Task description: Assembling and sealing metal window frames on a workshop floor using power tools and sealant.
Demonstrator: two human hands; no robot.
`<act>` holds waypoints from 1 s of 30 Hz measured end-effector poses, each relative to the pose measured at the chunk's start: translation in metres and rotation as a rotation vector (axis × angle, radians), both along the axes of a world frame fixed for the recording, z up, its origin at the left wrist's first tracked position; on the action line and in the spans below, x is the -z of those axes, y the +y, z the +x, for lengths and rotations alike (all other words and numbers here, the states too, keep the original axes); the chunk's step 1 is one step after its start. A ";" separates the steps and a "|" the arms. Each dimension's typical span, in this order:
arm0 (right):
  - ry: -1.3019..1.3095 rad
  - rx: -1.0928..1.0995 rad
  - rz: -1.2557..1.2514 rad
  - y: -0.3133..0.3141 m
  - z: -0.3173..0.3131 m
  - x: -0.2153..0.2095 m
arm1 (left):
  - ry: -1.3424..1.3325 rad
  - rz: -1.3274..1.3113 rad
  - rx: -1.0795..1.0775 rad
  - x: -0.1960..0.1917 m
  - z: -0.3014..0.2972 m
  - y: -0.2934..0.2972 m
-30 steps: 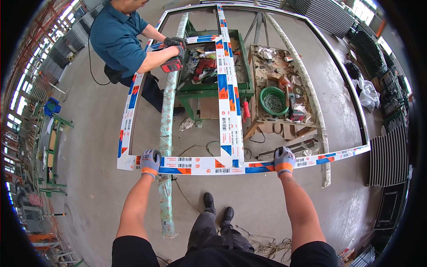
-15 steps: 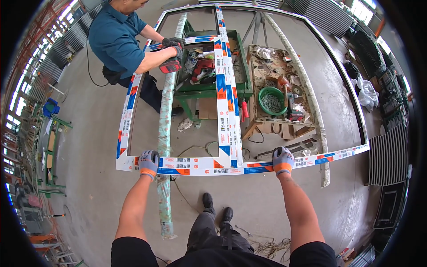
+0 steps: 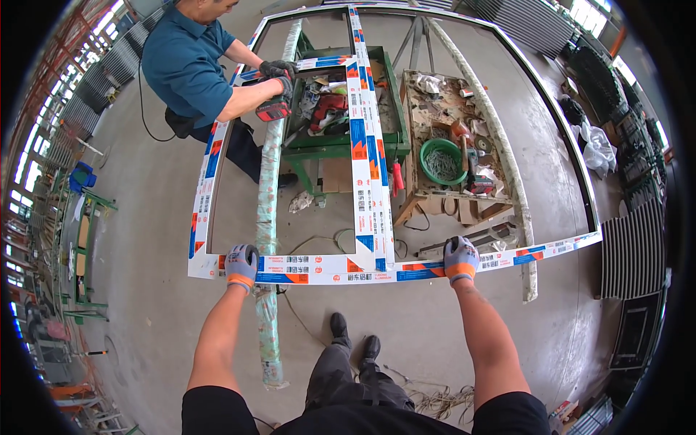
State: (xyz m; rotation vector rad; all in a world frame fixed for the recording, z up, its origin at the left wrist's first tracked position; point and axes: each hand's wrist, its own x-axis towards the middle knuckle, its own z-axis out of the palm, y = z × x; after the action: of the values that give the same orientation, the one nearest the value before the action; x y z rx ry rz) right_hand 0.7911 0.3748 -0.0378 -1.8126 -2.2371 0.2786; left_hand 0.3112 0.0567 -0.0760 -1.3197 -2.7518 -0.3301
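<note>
A large window frame (image 3: pixel 341 270), covered in white, blue and orange protective film, lies across two wrapped support beams. My left hand (image 3: pixel 241 265), in a grey glove with an orange cuff, is closed over the near rail by the left corner. Further right on the same rail, my gloved right hand (image 3: pixel 461 259) grips it too. At the far left a co-worker in a blue shirt (image 3: pixel 190 65) leans over an inner crossbar. The co-worker's dark-gloved hands (image 3: pixel 279 76) hold a red and black cordless drill (image 3: pixel 273 109) against the frame; its tip is hidden.
Under the frame stand a green tool cart (image 3: pixel 396 147) and a wooden bench (image 3: pixel 410 190) bearing a green bowl of screws (image 3: pixel 443 162) and another power tool (image 3: pixel 478 181). The left support beam (image 3: pixel 269 330) juts toward me. Coiled cable (image 3: pixel 442 402) lies near my feet.
The co-worker's hands and drill have shifted slightly to the left. My own hands stay in the same place on the near rail.
</note>
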 end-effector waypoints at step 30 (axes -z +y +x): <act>-0.009 0.025 -0.054 0.000 -0.001 -0.003 | 0.047 0.043 0.023 0.003 -0.001 -0.001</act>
State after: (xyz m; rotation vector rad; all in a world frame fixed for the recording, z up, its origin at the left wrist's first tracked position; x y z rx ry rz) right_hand 0.7900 0.3748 -0.0352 -1.8714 -2.2318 0.3292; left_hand 0.3098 0.0559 -0.0794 -1.3327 -2.6780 -0.3527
